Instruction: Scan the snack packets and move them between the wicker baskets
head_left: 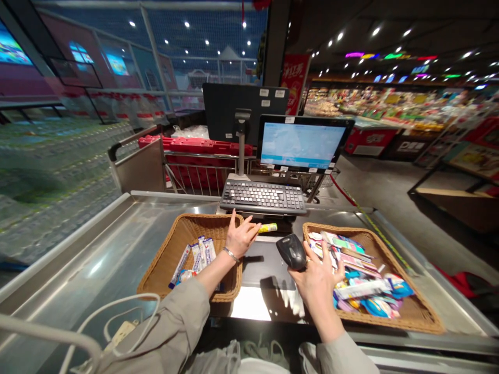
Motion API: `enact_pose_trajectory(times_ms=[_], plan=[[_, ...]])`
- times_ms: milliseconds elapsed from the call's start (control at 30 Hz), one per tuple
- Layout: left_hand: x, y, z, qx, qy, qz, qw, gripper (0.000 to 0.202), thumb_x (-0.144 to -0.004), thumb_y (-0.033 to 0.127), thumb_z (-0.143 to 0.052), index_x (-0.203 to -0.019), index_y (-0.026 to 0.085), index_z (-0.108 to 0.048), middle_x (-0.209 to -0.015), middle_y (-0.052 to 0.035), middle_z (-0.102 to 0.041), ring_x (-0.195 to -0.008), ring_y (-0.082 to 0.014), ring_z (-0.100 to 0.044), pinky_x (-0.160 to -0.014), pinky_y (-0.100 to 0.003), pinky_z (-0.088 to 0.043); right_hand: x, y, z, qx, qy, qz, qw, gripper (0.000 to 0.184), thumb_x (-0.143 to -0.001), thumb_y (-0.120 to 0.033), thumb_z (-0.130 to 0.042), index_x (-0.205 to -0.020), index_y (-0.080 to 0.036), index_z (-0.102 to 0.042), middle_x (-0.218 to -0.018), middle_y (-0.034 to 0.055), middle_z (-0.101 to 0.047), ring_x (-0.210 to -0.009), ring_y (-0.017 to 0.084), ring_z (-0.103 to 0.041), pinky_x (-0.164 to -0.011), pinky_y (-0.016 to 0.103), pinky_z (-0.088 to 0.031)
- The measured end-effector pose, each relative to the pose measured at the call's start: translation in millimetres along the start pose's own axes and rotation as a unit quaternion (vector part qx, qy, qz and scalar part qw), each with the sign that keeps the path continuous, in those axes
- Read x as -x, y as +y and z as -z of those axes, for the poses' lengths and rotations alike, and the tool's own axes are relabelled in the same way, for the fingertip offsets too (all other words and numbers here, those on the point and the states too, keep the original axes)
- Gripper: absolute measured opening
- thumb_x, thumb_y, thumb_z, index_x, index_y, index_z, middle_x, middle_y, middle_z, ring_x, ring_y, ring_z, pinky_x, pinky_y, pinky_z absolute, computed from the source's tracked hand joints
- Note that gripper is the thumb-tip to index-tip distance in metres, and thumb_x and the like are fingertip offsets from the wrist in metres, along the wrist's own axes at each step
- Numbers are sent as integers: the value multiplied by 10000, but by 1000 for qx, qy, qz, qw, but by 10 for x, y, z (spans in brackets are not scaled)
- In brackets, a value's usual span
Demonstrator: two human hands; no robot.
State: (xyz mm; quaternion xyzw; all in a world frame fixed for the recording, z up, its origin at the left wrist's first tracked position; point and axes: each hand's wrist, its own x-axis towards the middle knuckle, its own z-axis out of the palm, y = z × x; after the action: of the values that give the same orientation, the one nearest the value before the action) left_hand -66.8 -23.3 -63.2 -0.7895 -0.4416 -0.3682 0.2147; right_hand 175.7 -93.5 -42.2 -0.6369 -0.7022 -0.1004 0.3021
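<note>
My left hand [242,240] is closed on a small yellow-green tube-shaped packet [267,227], pinched at its left end, just below the keyboard. Under that forearm is the left wicker basket [156,265], holding several slim white-and-blue packets [198,255]. My right hand [317,278] has its fingers spread over the left edge of the right wicker basket [423,317]. A black barcode scanner [291,252] sits beside its thumb; whether they touch I cannot tell. Many small colourful packets [362,285] fill the right basket.
A keyboard [263,196] and a lit screen [300,144] stand at the back of the metal counter [97,259], beside a dark monitor back [224,111]. A shopping cart [195,169] is behind them. White cables [117,301] loop at lower left.
</note>
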Motion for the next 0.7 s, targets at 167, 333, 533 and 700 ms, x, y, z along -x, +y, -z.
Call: enact_pose_trajectory(times_ms=[167,333,533,700], plan=[[-90,90,-107,27,-4,-5,1000,257,-940,210,-595,-1176,273,-675,-981,-14,-770,-1160,-276,-673,-1197,-722,-46,21,100,47,6,12,-28,1000,180,-771,-363,-599,-833,-264,-737,-1229,33,-701,-1418,342,-353,-1119,633,-78],[-198,221,-221,50,1,-23,998,253,-937,208,-600,-1174,257,-674,-963,-12,-769,-1160,-272,-673,-1203,-714,-34,51,241,87,20,15,-64,998,262,-788,-390,-574,-945,-264,-742,-1206,50,-709,-1415,346,-343,-1115,637,-72],[-330,393,-355,72,1,-35,997,237,-934,214,-609,-1152,268,-684,-955,-2,-772,-1133,-265,-689,-1203,-713,-46,96,465,152,43,5,-95,995,283,-804,-425,-559,-927,-255,-749,-1234,68,-694,-1408,361,-331,-1090,655,-90],[-442,544,-454,88,6,-50,995,227,-932,227,-615,-1145,264,-684,-949,-2,-772,-1126,-260,-692,-1210,-696,-74,140,603,241,57,22,-115,991,300,-825,-457,-539,-862,-237,-740,-1229,93,-694,-1398,375,-338,-1080,661,-104]])
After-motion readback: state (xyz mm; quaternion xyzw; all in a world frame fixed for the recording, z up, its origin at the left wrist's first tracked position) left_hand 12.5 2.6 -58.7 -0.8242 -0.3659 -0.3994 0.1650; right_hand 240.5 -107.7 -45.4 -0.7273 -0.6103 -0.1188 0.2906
